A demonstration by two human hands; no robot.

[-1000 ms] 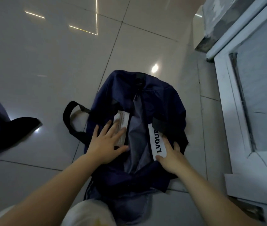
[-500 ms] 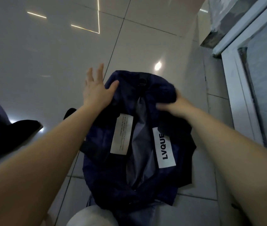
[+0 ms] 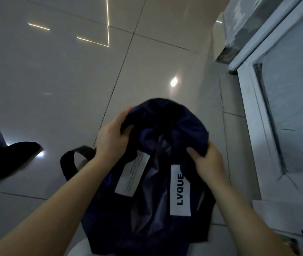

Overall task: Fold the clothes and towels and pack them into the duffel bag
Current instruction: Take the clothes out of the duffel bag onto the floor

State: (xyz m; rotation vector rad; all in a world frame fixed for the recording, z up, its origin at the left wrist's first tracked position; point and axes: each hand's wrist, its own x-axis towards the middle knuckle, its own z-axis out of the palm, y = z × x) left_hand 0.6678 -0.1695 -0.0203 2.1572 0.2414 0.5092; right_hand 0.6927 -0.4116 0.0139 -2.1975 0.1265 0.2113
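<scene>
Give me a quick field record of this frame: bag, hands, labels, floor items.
bag: navy duffel on the tiled floor, mouth open, grey lining showing
left hand: grips the bag's far left edge
right hand: grips the bag's right edge
labels: white tag reading LVQUE by the right hand; white printed tag by the left wrist, text too small to read
strap: black loop lying on the floor left of the bag
clothes: dark and blue fabric at the left edge, not in the bag
right side: white door frame
</scene>
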